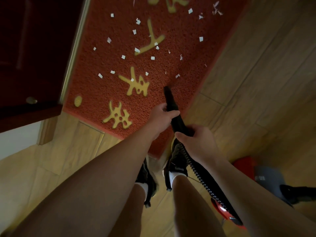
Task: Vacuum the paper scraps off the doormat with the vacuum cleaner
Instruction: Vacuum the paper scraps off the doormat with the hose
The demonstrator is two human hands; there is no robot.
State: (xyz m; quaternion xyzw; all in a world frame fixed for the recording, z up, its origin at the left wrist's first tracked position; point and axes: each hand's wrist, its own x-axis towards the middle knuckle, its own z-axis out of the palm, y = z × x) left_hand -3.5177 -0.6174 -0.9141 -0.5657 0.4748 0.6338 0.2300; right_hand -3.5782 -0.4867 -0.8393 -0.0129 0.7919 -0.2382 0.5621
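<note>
- Left hand (pixel 159 117) grips the nozzle (pixel 169 98); right hand (pixel 195 141) grips the hose (pixel 178 123) just behind it
- Best to sweep low across the doormat (pixel 179 31) into the paper scraps (pixel 177 75) beyond the left hand

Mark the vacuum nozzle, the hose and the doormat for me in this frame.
nozzle (pixel 169 97): head view, on the black tube just behind its tip.
hose (pixel 195 170): head view, on its ribbed middle stretch.
doormat (pixel 181 28): head view, on bare red pile.
</note>
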